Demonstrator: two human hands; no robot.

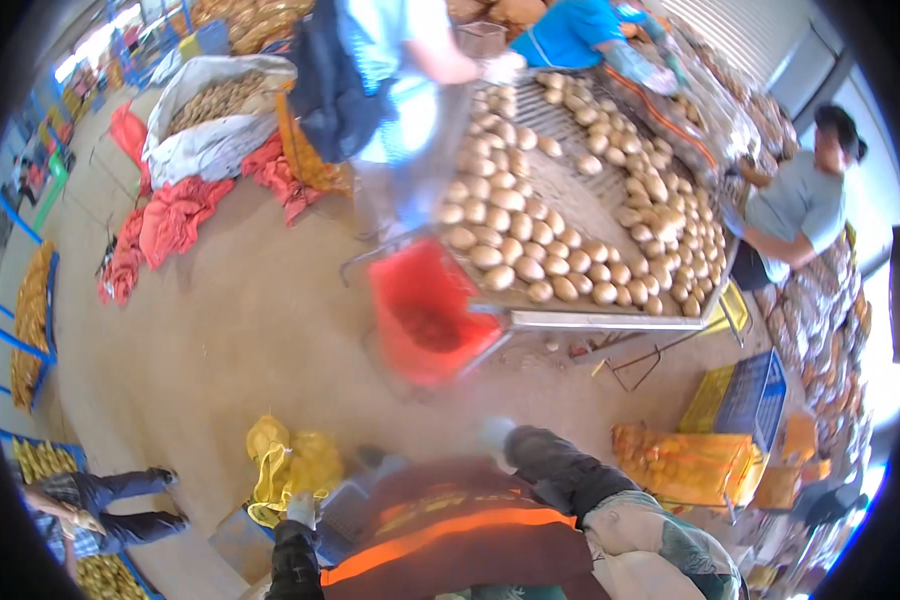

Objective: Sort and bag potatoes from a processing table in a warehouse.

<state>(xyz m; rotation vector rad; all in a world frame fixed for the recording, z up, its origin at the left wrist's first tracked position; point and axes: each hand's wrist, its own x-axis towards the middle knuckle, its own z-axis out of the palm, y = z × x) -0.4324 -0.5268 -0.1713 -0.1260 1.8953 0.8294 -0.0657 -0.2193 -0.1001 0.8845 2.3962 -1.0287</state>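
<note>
My left hand (301,510), in a pale glove, is low and left of my apron, beside a yellow mesh bag (313,461). The bag's gathered rim hangs right by the glove; whether the fingers grip it cannot be told. In front of the apron, my right hand (498,435) is blurred, also in a pale glove, with nothing visible in it. Ahead of me a red plastic bin (401,330) hangs at the corner of a metal-edged sorting table (570,184). Many potatoes (529,268) lie spread over that table.
Co-workers stand at the table: one in light clothing (401,97), one in blue (570,34), one at right (802,202). A white bulk sack (202,150) and red sacks (184,217) are left. Crates (750,397) and a filled orange mesh sack (682,463) are right.
</note>
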